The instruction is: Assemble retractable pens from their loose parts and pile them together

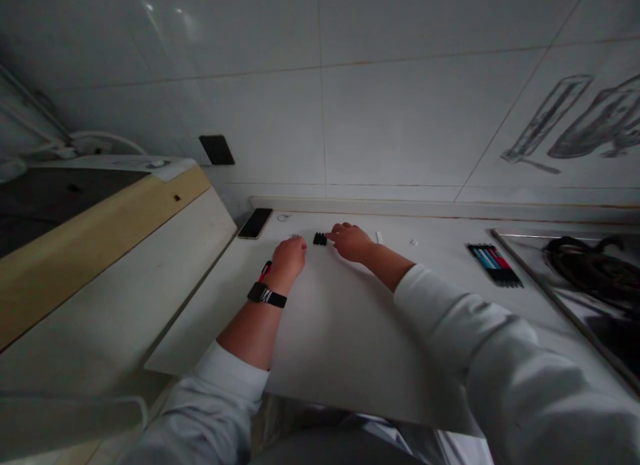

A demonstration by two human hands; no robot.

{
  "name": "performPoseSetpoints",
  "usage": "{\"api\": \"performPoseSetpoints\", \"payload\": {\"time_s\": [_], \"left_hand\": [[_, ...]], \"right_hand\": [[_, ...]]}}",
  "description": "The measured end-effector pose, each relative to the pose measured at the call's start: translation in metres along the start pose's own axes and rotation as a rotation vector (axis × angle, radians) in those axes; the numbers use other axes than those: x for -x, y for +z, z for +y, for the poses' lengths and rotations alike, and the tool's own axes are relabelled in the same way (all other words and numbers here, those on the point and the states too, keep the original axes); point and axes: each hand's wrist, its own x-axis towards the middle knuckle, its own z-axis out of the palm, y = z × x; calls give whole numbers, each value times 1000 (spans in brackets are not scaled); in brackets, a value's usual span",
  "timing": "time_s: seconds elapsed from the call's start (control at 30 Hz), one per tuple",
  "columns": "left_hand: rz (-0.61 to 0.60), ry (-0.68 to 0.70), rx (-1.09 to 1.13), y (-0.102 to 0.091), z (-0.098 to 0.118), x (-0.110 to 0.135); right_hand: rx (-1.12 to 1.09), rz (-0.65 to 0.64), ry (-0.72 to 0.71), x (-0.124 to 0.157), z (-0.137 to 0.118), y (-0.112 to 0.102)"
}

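A tight row of small black pieces point(320, 239) lies on the white tabletop point(340, 338), near the wall. My right hand point(351, 242) reaches in from the right, its index finger stretched out to the edge of these pieces and its other fingers apart. To the left of the row, my left hand point(290, 254) rests on the surface with curled fingers; what they hold, if anything, is hidden. Small metal springs or similar bits point(294, 236) show just beyond it. A red and black item point(265, 271), perhaps a pen, is partly covered by my left wrist.
A phone point(255, 223) and a thin ring point(283, 218) lie at the back left. White small parts point(379, 237) are behind my right wrist. Several pens point(494, 265) lie side by side at the right, beside a gas stove point(595, 271). A tiled wall point(390, 131) closes the back.
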Motion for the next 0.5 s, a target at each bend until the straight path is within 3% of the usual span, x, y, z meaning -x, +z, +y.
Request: {"api": "performPoseSetpoints", "payload": {"time_s": [0.2,0.33,0.5], "left_hand": [[112,-14,176,-3,7,-1],[217,-82,499,-5,20,-2],[196,-100,834,2,27,-4]], "right_hand": [[33,22,-16,-14,5,6],[74,56,-120,-17,11,10],[133,92,-264,-15,14,11]]}}
